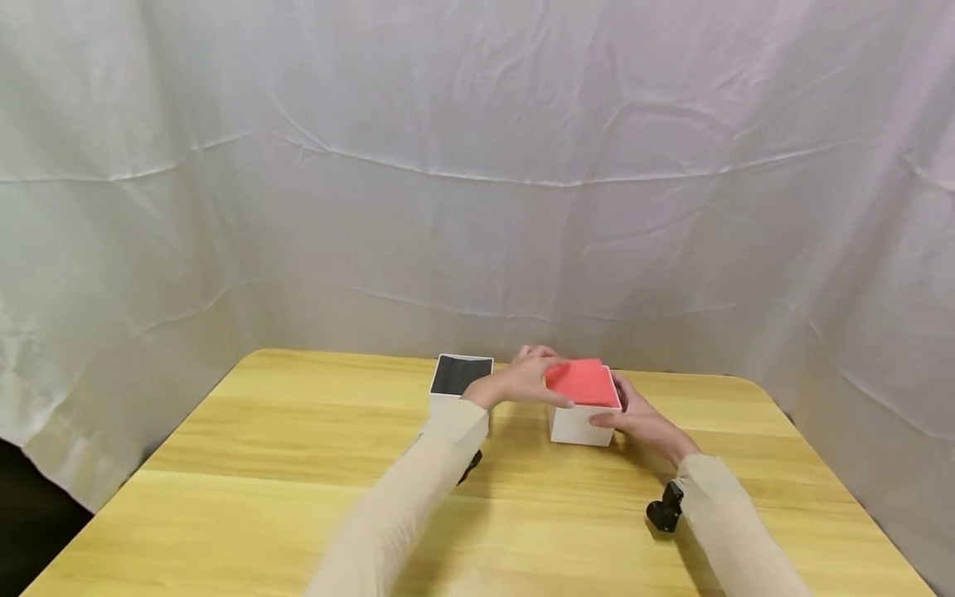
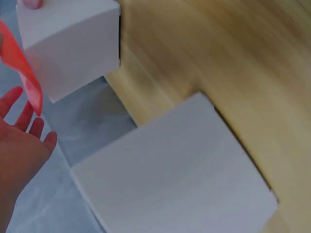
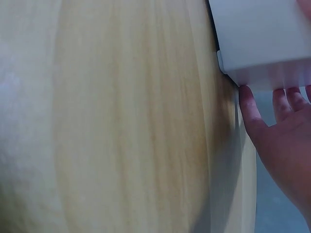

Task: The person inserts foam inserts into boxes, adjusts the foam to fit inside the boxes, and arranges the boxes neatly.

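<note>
A white box with a red top [image 1: 583, 401] stands on the wooden table [image 1: 298, 481], toward the far middle. My left hand [image 1: 531, 378] lies over its left top edge with the fingers fairly straight; in the left wrist view that hand [image 2: 22, 145] is spread beside the red top [image 2: 25, 65] of the box [image 2: 73, 43]. My right hand [image 1: 636, 417] rests against the box's right side, thumb on the front face. In the right wrist view its straight fingers [image 3: 279, 104] touch the white box [image 3: 262, 39].
A second white box with a black top [image 1: 459, 377] stands just left of my left hand, close to the first box [image 2: 180, 170]. Small black cameras sit at both wrists [image 1: 664, 507]. White cloth [image 1: 477, 166] hangs behind and around the table.
</note>
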